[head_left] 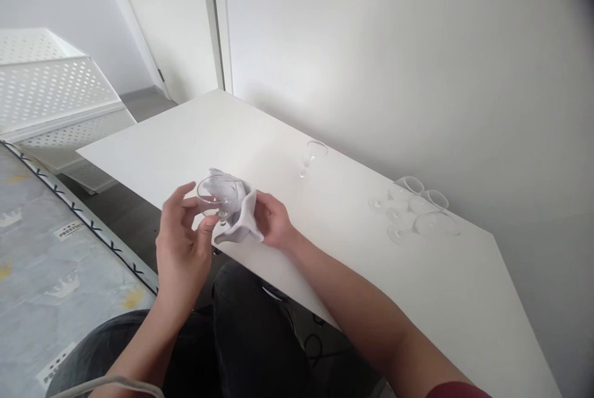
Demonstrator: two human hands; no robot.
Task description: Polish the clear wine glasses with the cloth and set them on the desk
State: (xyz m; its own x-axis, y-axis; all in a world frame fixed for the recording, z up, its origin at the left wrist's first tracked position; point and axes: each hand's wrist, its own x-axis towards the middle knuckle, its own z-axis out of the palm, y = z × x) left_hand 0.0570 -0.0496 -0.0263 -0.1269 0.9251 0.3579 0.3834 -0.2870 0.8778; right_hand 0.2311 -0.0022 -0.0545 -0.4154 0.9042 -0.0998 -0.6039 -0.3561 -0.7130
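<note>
My left hand holds a clear stemmed glass by its lower bowl and stem, just over the near edge of the white table. My right hand grips a pale grey cloth that is pressed against the glass's right side and wraps behind the bowl. The glass tilts with its mouth facing me.
One clear stemmed glass stands alone near the wall. Three more clear glasses are grouped further right by the wall. A white perforated shelf unit and a door are at the left. A patterned mat lies on the floor.
</note>
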